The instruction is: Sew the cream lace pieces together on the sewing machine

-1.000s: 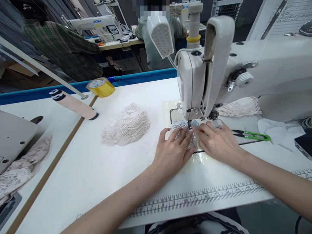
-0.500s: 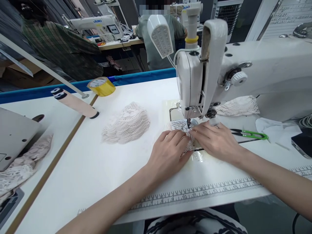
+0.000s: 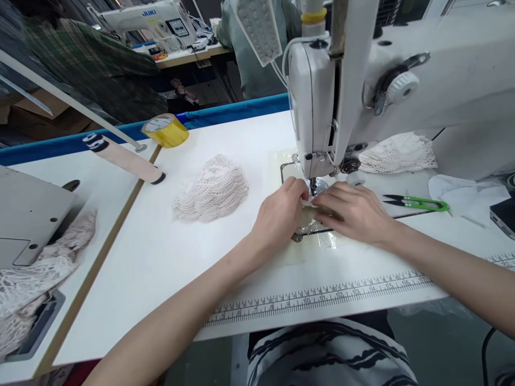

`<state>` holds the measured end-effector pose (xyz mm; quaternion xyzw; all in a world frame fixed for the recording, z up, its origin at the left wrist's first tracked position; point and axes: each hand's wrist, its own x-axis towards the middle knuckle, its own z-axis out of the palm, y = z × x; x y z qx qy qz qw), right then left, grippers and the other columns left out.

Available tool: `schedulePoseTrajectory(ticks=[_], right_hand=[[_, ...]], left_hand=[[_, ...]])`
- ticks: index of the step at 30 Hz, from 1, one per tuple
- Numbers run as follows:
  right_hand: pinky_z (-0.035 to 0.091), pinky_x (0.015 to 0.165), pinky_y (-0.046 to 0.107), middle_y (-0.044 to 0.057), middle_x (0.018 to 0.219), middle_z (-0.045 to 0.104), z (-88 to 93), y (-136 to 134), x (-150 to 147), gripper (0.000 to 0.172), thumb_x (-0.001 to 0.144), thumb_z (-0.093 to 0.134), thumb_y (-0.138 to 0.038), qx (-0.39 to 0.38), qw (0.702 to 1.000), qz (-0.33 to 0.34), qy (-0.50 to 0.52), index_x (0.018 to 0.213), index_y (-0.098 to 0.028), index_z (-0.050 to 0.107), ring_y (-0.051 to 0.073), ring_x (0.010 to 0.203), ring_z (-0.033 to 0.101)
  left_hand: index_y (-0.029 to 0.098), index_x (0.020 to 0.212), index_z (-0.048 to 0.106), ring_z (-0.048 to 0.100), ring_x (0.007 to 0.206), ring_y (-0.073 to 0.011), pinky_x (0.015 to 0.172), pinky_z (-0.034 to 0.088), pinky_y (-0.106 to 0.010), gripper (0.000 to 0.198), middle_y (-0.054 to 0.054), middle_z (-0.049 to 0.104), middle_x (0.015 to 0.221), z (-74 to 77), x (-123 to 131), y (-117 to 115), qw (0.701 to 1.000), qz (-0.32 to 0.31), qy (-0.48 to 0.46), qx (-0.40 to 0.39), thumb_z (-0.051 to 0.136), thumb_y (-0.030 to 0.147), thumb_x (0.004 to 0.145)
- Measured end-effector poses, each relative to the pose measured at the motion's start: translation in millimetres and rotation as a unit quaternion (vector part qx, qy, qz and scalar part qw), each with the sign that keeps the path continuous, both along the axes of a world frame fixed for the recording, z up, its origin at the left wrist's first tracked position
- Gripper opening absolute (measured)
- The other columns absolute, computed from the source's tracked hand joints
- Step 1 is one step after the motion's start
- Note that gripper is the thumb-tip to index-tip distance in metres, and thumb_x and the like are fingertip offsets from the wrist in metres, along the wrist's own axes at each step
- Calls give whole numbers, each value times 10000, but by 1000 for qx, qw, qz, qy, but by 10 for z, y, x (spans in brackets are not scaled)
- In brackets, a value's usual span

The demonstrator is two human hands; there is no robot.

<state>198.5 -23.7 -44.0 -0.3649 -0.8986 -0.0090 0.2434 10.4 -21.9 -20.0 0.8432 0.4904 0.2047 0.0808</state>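
White lace piece (image 3: 307, 203) pinched in left hand (image 3: 284, 212), set between both hands, just on near side of presser foot (image 3: 313, 186); long axis hidden by fingers. Right hand (image 3: 356, 212) laid in from right, fingertips at lace; pinch cannot be told. "JUKI" read on far sewing machine (image 3: 155, 21); "10", "12" on table-edge ruler (image 3: 308, 301).

Upon a flat white tabletop (image 3: 132, 300): a white metal sewing machine (image 3: 314, 102), stationed at right. A small white fabric piece (image 3: 306, 203) lay before its needle, between left hand (image 3: 277, 214) and right hand (image 3: 352, 212). Left of the hands sat a fanned cream lace pile (image 3: 217, 187); behind that, to the left, a round yellow tape roll (image 3: 174, 134); farther left, a pale pink cylindrical spool (image 3: 126, 161). A cream lace stack (image 3: 398, 154) lay beneath the machine's arm; green-handled metal snips (image 3: 426, 203) lay right of the right hand.
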Motion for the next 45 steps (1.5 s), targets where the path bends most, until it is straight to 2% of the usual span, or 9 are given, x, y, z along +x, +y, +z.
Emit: schedulePoseTrajectory(ticks=[6,12,20,23,27,29,31,34,45], right_hand=[[398,581,248,7,776,702,-82,79,5,238,940,477,-247,-22,991,-79,102,978,-217,710,137,634,586],[346,492,234,-14,678,685,-103,97,23,236,922,522,-338,15,986,-129,103,945,-252,740,112,516,534],[345,496,231,-32,747,704,-73,79,26,167,902,567,-281,-13,990,-101,101,898,-237,728,101,544,560],[370,526,240,-21,781,710,-50,48,41,180,917,545,-266,-1,994,-76,79,917,-213,717,113,611,591],[393,587,258,-10,936,722,-30,2,43,162,907,547,-206,63,997,-17,35,876,-187,706,139,799,627],[388,599,268,-14,935,724,-27,-16,35,141,882,566,-159,105,994,-3,12,838,-179,699,146,840,624],[380,607,277,-16,899,727,-27,-28,25,138,858,574,-114,141,990,0,-8,822,-173,694,148,838,620],[373,627,287,-18,889,728,-23,-36,13,148,843,573,-83,166,986,-4,-31,832,-174,689,145,822,612],[382,654,298,-40,886,730,-33,-12,-2,156,848,570,-82,180,983,-20,-31,808,-184,681,126,766,612]], left_hand=[[175,834,535,547,758,-143,681,455,-269,265,-19,599,837,25,11,135,985,-16,-146,-87,302,51,813],[148,935,660,590,872,-177,737,483,-285,198,-64,601,1008,-6,-19,197,985,-85,-100,-115,513,207,815],[166,778,680,573,750,-126,673,465,-244,221,-27,580,821,-5,-93,258,978,-120,-121,-122,483,184,877],[160,835,699,564,731,-122,648,467,-245,202,-42,572,846,-45,-119,213,982,-147,-87,-81,505,191,880],[148,1005,682,572,841,-180,690,469,-301,210,-88,624,969,-158,-133,22,981,-164,29,97,506,194,900],[132,1061,655,576,951,-223,734,459,-337,217,-96,654,1060,-201,-133,-87,966,-158,84,188,523,170,892],[125,1090,638,560,1077,-252,801,442,-365,231,-94,655,1139,-220,-135,-164,954,-151,116,232,538,153,883],[135,1091,641,531,1175,-262,873,412,-383,230,-85,666,1144,-219,-143,-202,951,-146,133,236,535,157,889],[163,1116,636,557,1165,-242,930,374,-408,242,-51,681,1127,-201,-156,-143,958,-131,122,223,500,183,917]])
